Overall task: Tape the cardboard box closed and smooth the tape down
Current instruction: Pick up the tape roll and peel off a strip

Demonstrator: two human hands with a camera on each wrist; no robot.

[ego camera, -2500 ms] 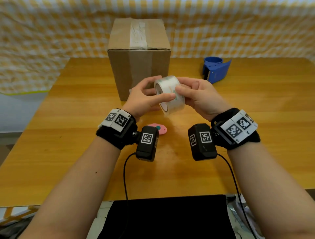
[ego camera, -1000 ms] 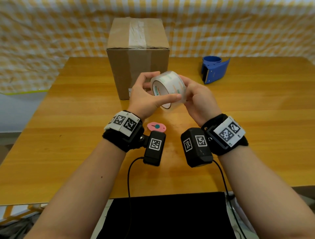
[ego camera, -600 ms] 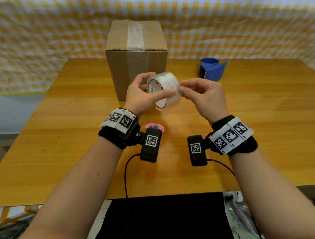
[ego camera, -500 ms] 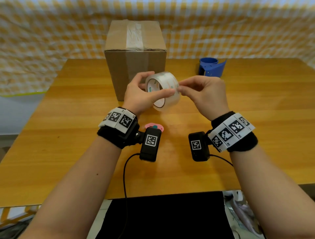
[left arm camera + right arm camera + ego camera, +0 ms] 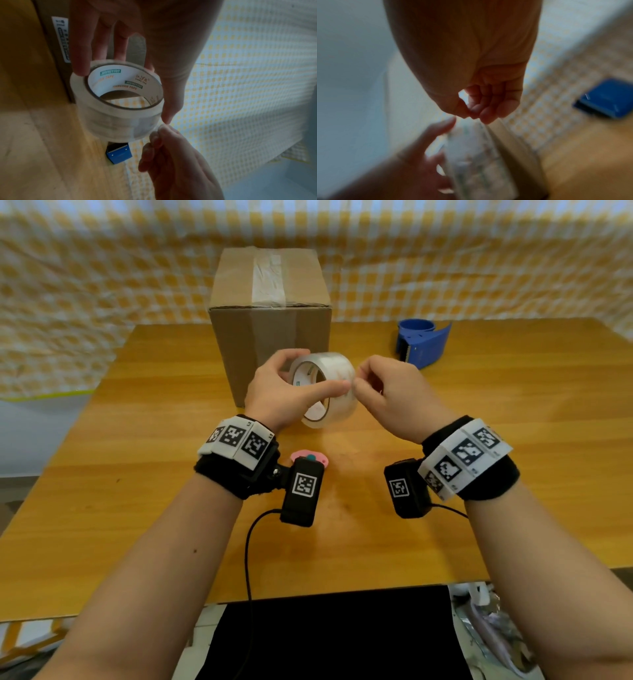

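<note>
Nearest the camera, a small pink object (image 5: 310, 457) lies on the wooden table (image 5: 496, 474), partly hidden behind the left wrist camera. Above it both hands meet in the air around a roll of clear tape (image 5: 325, 388). The left hand (image 5: 284, 395) grips the roll, thumb laid across its outer face and fingers curled over the far rim and into the core, as the left wrist view shows. The right hand (image 5: 394, 395) is curled tight, its thumb and forefinger pinched together at the roll's right edge; whether a free tape end lies between them cannot be told, and the right wrist view is too blurred to help.

Just behind the hands stands the cardboard box (image 5: 270, 323), upright, with a strip of tape already running along its top seam. To the right, well apart from the box, a blue tape dispenser (image 5: 423, 342) rests on the table.

Half a second ago the right fingers were looser on the roll; now they have closed to a pinch.
</note>
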